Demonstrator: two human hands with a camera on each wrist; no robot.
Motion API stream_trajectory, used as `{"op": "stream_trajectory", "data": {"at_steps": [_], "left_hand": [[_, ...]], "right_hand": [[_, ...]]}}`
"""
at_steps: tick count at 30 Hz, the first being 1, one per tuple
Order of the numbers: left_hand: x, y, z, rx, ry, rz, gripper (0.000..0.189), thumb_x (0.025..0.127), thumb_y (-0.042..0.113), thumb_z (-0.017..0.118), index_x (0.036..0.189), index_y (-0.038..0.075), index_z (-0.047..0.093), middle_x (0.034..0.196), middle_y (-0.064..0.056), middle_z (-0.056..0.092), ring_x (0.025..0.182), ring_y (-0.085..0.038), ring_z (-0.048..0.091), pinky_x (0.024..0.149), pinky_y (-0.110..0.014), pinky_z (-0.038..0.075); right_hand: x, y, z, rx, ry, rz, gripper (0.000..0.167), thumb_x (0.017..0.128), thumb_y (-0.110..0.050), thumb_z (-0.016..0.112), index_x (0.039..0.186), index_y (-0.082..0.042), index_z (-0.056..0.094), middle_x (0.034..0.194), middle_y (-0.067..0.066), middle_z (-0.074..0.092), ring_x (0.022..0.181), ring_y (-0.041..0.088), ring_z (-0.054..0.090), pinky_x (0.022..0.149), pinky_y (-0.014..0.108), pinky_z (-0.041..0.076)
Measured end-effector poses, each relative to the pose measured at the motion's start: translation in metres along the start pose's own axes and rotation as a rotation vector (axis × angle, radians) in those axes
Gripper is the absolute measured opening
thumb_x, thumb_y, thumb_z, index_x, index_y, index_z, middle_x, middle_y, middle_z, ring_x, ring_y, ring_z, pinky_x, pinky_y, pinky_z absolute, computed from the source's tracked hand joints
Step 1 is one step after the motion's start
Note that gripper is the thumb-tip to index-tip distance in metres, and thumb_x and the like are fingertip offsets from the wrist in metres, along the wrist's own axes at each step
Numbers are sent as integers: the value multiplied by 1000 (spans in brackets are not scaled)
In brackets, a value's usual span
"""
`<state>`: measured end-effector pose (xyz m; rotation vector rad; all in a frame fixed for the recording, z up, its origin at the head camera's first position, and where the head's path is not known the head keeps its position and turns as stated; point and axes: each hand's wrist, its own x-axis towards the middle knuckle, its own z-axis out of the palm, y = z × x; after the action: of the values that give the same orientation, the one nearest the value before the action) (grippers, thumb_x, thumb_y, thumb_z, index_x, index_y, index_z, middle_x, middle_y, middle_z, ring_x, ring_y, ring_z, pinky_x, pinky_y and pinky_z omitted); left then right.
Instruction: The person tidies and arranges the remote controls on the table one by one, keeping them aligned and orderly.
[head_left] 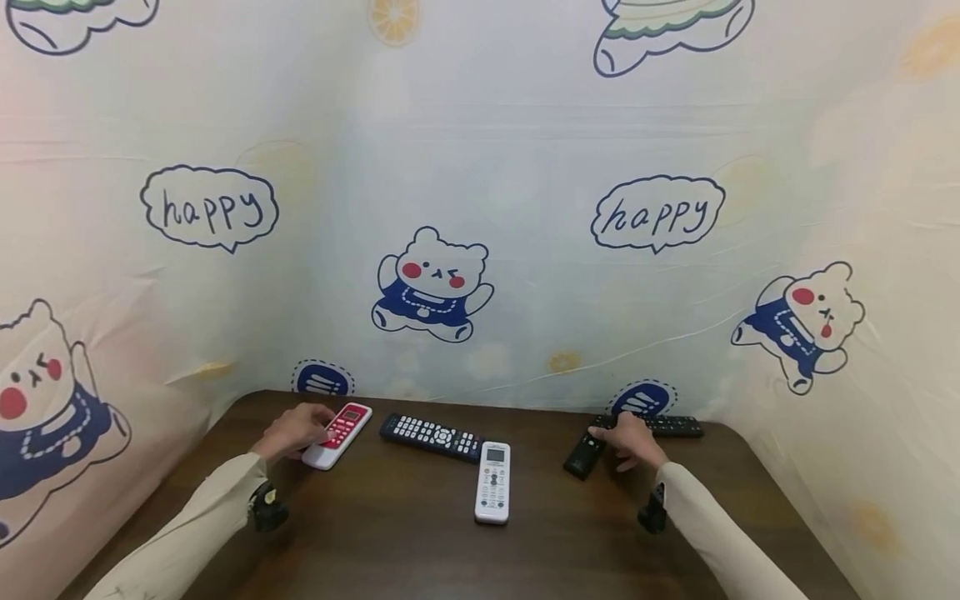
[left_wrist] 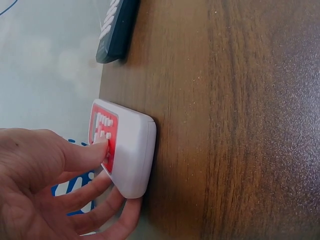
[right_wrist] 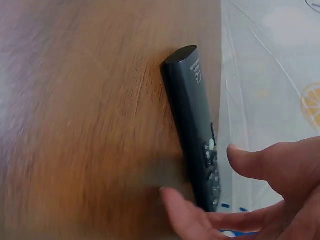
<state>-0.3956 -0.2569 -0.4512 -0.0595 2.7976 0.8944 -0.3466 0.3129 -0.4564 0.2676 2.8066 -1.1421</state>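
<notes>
datum: white remote (head_left: 492, 492) on table (head_left: 405, 542) | left hand (head_left: 295, 429): thumb on keys, fingers curled beneath, gripping red-and-white remote (head_left: 343, 433) left of datum | right hand (head_left: 633, 442): half open, thumb clear, digits parted about black remote (head_left: 583, 458) right of datum; finger contact: i cannot tell | white-keyed remote (head_left: 431, 437): just beside datum, far left

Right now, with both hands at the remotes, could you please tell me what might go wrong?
The left hand's thumb lies on the red-and-white remote's buttons, so one might get pressed accidentally. The right hand's thumb looks clear of the nearer black remote, so lifting now could let it slip. Another black remote lies close behind that hand and could be knocked.
</notes>
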Motion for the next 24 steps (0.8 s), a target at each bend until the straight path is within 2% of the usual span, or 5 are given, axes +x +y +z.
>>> {"op": "stream_trajectory", "data": {"at_steps": [7,14,16,20,24], "left_hand": [[0,-4,1,4,2,5,47,96,8,68,138,-6,56,118,-29,64,100,-39,63,77,-49,57],[-1,-1,0,15,11,0,44,97,8,67,137,-7,55,119,-31,61,101,-42,61,77,-50,57],[-1,-1,0,14,10,0,44,97,8,67,137,-7,56,117,-30,62,99,-41,61,76,-49,57],[0,-1,1,20,12,-1,43,97,7,68,136,-7,56,113,-28,63,97,-38,61,73,-46,56],[2,-2,2,25,18,-8,43,97,7,67,136,-7,56,113,-28,64,96,-38,62,74,-46,55]], "right_hand": [[9,-1,11,173,20,38,54,97,-14,74,125,20,43,105,34,57,89,44,71,65,44,66],[9,-12,13,317,-41,77,90,96,-2,71,152,24,5,139,51,41,115,60,62,76,47,66],[9,-13,12,335,-48,77,81,96,-1,71,148,26,14,141,51,40,121,62,58,78,49,65],[10,-12,9,362,-58,63,25,97,-1,69,94,13,49,122,45,57,124,63,55,81,53,64],[11,-9,7,380,-62,70,35,99,-2,67,78,-4,39,97,23,57,107,51,67,79,49,65]]}}
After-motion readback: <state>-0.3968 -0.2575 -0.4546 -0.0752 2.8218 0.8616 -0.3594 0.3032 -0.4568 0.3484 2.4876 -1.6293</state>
